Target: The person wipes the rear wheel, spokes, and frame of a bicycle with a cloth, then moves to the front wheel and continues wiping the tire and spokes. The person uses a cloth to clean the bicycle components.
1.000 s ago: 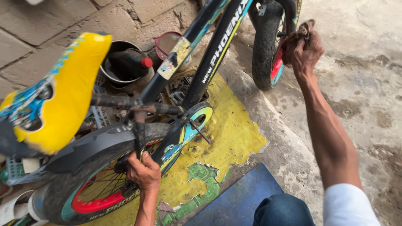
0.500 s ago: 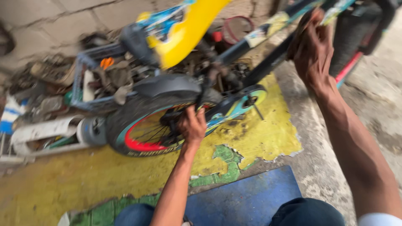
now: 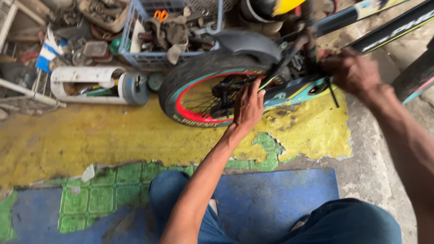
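Since half a second ago the view has dropped and the bicycle sits higher in frame. The left hand (image 3: 247, 108) lies open-fingered against the rear wheel (image 3: 203, 97); the right hand (image 3: 355, 72), blurred, grips the black frame (image 3: 389, 29) by the crank.
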